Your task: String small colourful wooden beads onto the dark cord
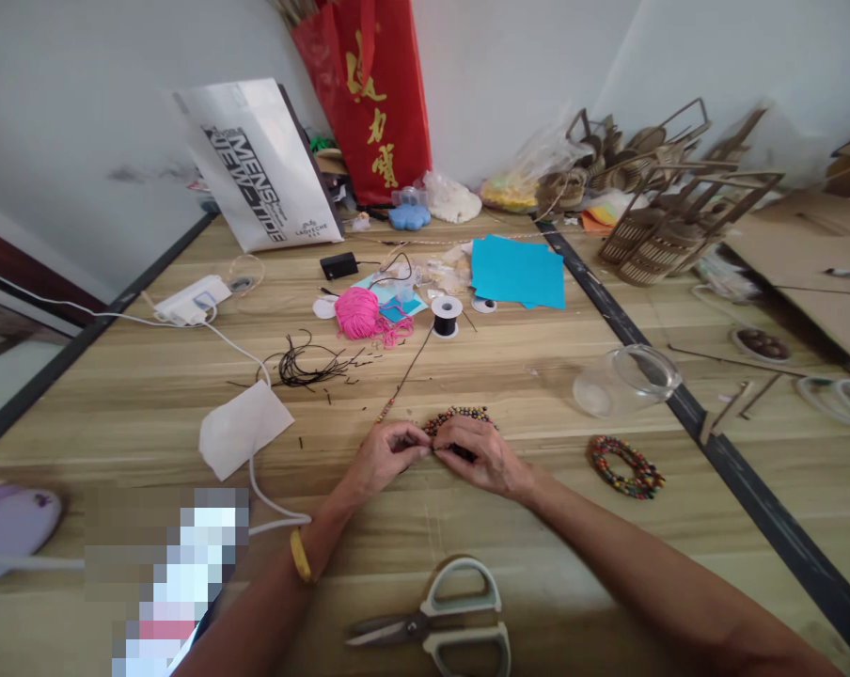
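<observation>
My left hand [388, 458] and my right hand [478, 455] meet at the fingertips over the wooden table, both pinched closed. A thin black cord [415, 359] with a few coloured beads [384, 410] strung on it runs from a black spool [446, 318] down to my left hand, which grips it. What my right fingertips pinch is too small to make out. Just behind the right hand lies a heap of multicoloured beads [467, 414], partly covered by it. Scissors [425, 624] with pale handles rest open below my hands.
A coiled bead strand [626, 467] and a clear jar [608, 384] are at the right. Left of my hands lie loose black cords [304, 365], a white packet [245, 428] and a white cable. Pink yarn [358, 313], blue sheets [518, 271] and bags stand farther back.
</observation>
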The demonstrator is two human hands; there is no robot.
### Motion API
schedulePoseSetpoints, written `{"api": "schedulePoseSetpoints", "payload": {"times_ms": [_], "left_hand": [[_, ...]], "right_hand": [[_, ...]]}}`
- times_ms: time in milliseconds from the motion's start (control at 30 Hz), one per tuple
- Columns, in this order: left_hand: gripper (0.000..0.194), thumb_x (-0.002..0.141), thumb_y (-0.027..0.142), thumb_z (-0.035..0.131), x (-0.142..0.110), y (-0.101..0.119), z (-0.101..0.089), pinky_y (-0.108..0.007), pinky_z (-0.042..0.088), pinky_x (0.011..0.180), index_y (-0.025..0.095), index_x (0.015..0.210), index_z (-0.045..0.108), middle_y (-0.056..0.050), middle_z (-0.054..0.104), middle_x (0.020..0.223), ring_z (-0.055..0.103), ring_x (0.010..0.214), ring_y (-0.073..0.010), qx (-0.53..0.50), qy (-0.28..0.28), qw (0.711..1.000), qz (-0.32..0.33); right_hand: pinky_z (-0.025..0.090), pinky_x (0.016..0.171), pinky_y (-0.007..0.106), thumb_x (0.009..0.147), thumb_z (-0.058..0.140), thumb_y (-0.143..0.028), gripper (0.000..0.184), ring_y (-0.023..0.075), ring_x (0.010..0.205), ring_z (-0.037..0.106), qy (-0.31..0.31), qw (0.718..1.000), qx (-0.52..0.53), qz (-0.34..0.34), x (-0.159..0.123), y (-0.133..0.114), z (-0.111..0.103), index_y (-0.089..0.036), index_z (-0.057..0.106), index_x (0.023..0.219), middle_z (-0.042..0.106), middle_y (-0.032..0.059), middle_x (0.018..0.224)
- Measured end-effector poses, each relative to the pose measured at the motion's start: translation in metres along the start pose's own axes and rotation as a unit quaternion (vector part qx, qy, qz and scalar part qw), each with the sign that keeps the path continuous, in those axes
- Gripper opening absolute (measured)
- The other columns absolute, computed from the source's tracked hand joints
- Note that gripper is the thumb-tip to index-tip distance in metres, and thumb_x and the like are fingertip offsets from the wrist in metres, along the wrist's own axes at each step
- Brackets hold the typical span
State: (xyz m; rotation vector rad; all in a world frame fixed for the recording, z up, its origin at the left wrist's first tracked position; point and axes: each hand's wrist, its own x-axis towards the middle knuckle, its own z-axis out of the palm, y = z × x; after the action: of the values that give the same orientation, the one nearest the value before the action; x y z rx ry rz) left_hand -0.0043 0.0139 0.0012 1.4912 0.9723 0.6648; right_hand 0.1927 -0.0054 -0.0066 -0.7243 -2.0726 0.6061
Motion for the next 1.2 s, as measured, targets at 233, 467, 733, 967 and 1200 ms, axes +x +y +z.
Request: {"api": "schedulePoseSetpoints", "payload": {"times_ms": [233,467,733,967,1200], "left_hand": [[0.018,0.068,0.022,0.072,-0.001,0.007,0.002,-0.024,0.045,0.068,0.013,0.080,0.063,-0.002,0.064,0.073,0.059,0.071,-0.0130,-0.058,-0.002,0.998,-0.013],[0.025,0.070,0.021,0.071,0.000,0.003,0.001,-0.024,0.044,0.069,0.013,0.090,0.060,-0.003,0.064,0.078,0.060,0.074,-0.0136,-0.067,-0.006,0.998,-0.010],[0.025,0.071,0.021,0.070,-0.001,0.001,0.001,-0.025,0.045,0.071,0.013,0.092,0.059,-0.003,0.063,0.079,0.059,0.076,-0.0137,-0.064,-0.008,0.998,-0.011],[0.026,0.070,0.020,0.071,-0.003,0.005,0.002,-0.025,0.045,0.069,0.013,0.093,0.061,-0.005,0.063,0.083,0.058,0.076,-0.0141,-0.040,-0.014,0.999,-0.016],[0.024,0.067,0.022,0.073,-0.002,0.005,0.003,-0.023,0.044,0.068,0.012,0.087,0.065,-0.004,0.065,0.079,0.058,0.073,-0.0129,-0.065,-0.007,0.998,-0.018]], "right_hand": [[0.050,0.072,0.027,0.090,0.053,-0.018,0.007,0.0158,0.080,0.060,-0.005,1.000,-0.001,0.006,-0.001,0.002,0.001,-0.016,0.060,0.091,0.065,0.0074,0.085],[0.052,0.076,0.030,0.091,0.053,-0.018,0.010,0.0168,0.085,0.062,0.002,1.000,0.000,-0.003,-0.002,0.003,0.002,-0.017,0.062,0.096,0.067,0.0083,0.088],[0.052,0.074,0.029,0.092,0.050,-0.015,0.012,0.0162,0.083,0.062,0.010,1.000,-0.019,0.007,-0.005,0.005,0.004,-0.015,0.061,0.097,0.067,0.0081,0.087],[0.051,0.075,0.029,0.093,0.047,-0.016,0.015,0.0169,0.086,0.058,-0.007,0.992,-0.118,-0.052,-0.003,-0.003,0.000,-0.015,0.061,0.097,0.064,0.0099,0.093],[0.050,0.070,0.028,0.092,0.049,-0.013,0.014,0.0166,0.081,0.058,-0.001,0.982,-0.172,-0.078,-0.001,-0.009,-0.002,-0.014,0.062,0.097,0.064,0.0091,0.088]]}}
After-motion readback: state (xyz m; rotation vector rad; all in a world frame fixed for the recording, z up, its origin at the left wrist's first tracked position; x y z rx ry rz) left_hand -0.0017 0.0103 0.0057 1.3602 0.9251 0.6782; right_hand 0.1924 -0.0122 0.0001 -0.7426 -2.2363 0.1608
